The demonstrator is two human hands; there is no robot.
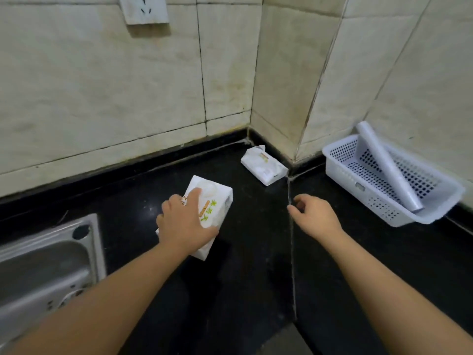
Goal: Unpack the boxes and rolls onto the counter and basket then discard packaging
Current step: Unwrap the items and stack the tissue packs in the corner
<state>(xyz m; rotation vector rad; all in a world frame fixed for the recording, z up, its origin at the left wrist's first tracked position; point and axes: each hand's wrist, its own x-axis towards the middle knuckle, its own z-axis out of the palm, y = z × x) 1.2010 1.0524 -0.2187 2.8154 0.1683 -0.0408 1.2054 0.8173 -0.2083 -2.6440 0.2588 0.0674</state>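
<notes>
the light is dim and even, with a greenish cast over the tiled wall [102, 85]. the black desk [243, 278] swallows detail and shows only faint sheen. soft shadows sit under the socket [143, 10]. wide-angle bending curves the tile lines near the edges. the basket [435, 201] is slightly motion-blurred.

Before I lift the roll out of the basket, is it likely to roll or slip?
Probably both. The roll is a smooth cylinder in glossy film, so it may slip in a loose hold. It leans tilted across the white basket, its upper end over the rim, so it could slide when nudged. It looks light for its length.
</notes>
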